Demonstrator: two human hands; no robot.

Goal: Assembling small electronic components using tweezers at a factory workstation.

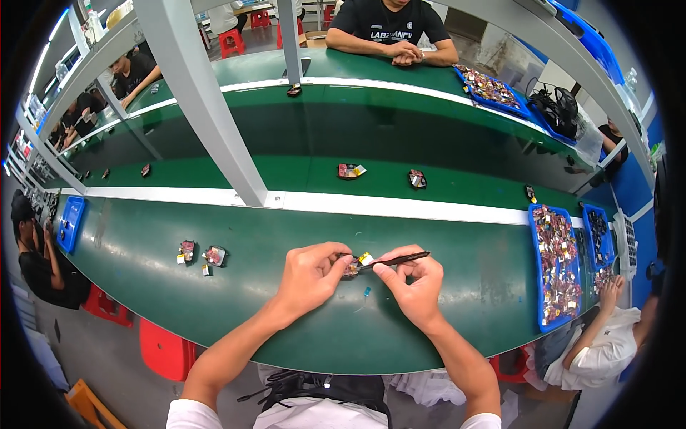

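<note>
My left hand is closed, pinching a small electronic assembly with dark and reddish parts above the green bench. Much of the assembly is hidden by my fingers. A small white-and-yellow battery-like piece shows at its upper right. In my right hand are slim black tweezers, held like a pen, tip at the assembly. Just below the hands lies a tiny blue piece. Off to the left rest two similar assemblies and a small white-and-black piece.
A blue tray heaped with assemblies stands at the right, beside a smaller blue tray. Beyond a white rail, a green belt carries several assemblies. A grey post rises ahead left. Co-workers sit around; another blue tray is far left.
</note>
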